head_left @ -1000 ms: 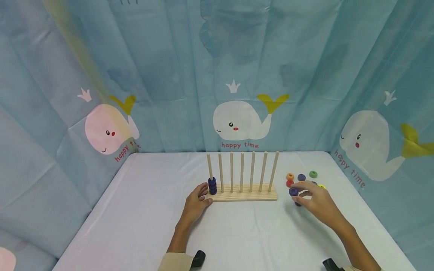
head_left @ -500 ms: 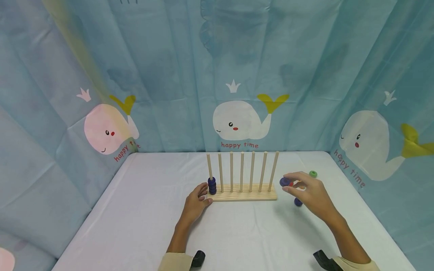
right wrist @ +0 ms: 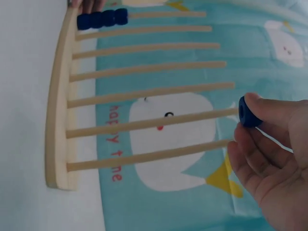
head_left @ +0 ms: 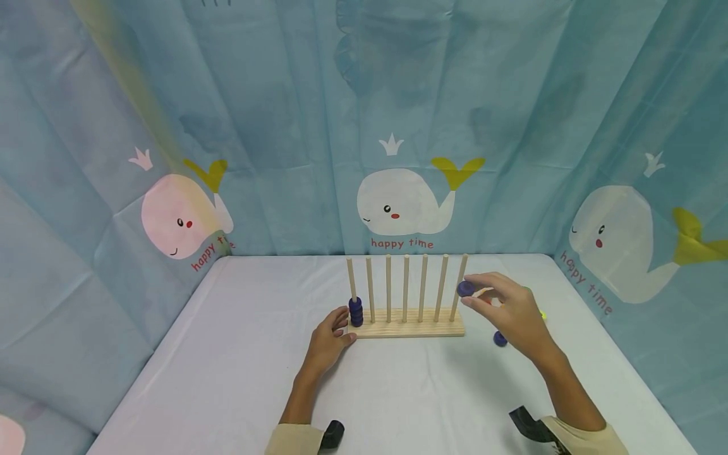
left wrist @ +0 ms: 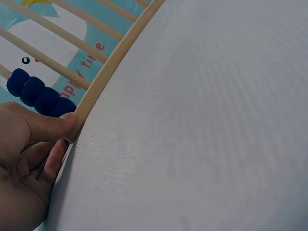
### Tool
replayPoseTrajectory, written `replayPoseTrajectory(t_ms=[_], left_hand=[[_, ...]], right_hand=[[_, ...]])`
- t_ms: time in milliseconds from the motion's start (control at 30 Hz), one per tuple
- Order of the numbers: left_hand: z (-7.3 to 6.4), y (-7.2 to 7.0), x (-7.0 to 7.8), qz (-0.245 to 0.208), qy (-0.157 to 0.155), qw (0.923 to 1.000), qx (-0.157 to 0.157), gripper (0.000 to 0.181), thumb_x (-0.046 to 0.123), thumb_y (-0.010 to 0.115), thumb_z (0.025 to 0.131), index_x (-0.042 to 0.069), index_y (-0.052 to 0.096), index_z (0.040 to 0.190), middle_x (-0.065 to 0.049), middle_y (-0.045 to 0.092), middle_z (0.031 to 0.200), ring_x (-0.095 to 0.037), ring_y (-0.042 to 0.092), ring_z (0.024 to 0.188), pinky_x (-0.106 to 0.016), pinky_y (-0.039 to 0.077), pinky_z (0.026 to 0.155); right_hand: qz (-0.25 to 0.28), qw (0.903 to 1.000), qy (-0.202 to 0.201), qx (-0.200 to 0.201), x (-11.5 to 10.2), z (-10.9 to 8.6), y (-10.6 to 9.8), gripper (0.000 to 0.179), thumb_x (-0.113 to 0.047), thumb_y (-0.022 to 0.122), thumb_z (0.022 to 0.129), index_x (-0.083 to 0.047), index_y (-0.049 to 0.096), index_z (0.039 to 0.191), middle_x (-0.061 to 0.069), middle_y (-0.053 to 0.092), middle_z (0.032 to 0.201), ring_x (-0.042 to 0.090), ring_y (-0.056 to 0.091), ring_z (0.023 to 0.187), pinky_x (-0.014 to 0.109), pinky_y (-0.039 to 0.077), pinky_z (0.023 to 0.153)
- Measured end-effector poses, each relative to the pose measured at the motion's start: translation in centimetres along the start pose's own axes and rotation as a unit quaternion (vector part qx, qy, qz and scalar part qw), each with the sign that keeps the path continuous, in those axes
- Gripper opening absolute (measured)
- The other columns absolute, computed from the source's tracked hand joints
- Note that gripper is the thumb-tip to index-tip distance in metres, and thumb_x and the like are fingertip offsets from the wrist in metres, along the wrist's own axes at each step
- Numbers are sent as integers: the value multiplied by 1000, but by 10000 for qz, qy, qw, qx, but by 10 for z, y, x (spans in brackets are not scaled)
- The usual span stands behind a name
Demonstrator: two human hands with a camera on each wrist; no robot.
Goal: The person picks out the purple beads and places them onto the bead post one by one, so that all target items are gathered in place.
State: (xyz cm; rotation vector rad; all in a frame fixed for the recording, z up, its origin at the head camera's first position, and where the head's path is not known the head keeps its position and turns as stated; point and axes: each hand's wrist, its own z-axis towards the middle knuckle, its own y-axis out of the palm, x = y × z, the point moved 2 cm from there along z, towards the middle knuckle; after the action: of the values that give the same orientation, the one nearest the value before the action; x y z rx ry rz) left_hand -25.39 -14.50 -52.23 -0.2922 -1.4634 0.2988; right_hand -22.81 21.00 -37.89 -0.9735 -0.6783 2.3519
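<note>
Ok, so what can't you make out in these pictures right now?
- Head view: the right hand hides most of the red bead, green bead and yellow bead, so I can't count the loose ones.
- Left wrist view: the picture's edges cut off the pegs' tips and the wooden base's far end.
- Right wrist view: the top edge crops most of the left hand.

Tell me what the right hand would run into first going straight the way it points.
Likely the rightmost peg: in the head view the right hand points towards its upper part, blue bead leading. Depth is unclear, so it could pass in front.
</note>
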Motion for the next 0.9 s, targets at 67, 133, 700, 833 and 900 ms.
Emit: replayPoseTrajectory(t_ms=[67, 133, 700, 833, 900], left_hand=[[0, 0, 0, -10, 6, 10000, -2, 66, 4, 73, 85, 11, 44, 145, -5, 53, 141, -21, 53, 125, -33, 46, 102], [0, 0, 0, -22, 15, 10000, 0, 66, 4, 73, 85, 11, 44, 145, -5, 53, 141, -21, 53, 124, -33, 46, 102], [2, -1, 1, 36, 33, 10000, 28, 66, 3, 73, 84, 9, 45, 144, -6, 54, 140, -23, 54, 123, -34, 48, 101], [1, 0, 0, 52, 16, 10000, -7, 66, 4, 73, 85, 8, 44, 144, -7, 54, 140, -24, 54, 123, -34, 48, 101], [1, 0, 0, 44, 9, 10000, -9, 66, 4, 73, 85, 8, 44, 144, -6, 53, 140, -23, 54, 123, -33, 47, 101]], right_hand=[[119, 9999, -83, 29, -4, 5, 1, 39, -15, 79, 83, -13, 67, 120, -5, 67, 109, 12, 66, 88, 14, 54, 72], [242, 9996, -140, 43, -8, 10, 3, 40, -13, 79, 83, -12, 66, 120, -6, 67, 110, 12, 65, 91, 15, 55, 75], [1015, 9911, -840, 182, -79, 55, 14, 39, 3, 78, 78, 0, 67, 116, 7, 67, 101, 17, 63, 88, 23, 56, 71], [1199, 9899, -744, 112, -86, 64, 23, 37, 1, 78, 79, -2, 68, 115, 5, 67, 102, 13, 63, 87, 21, 56, 72], [1215, 9902, -689, 69, -82, 68, 31, 36, -4, 78, 81, -5, 68, 115, 2, 67, 103, 12, 63, 89, 20, 55, 73]])
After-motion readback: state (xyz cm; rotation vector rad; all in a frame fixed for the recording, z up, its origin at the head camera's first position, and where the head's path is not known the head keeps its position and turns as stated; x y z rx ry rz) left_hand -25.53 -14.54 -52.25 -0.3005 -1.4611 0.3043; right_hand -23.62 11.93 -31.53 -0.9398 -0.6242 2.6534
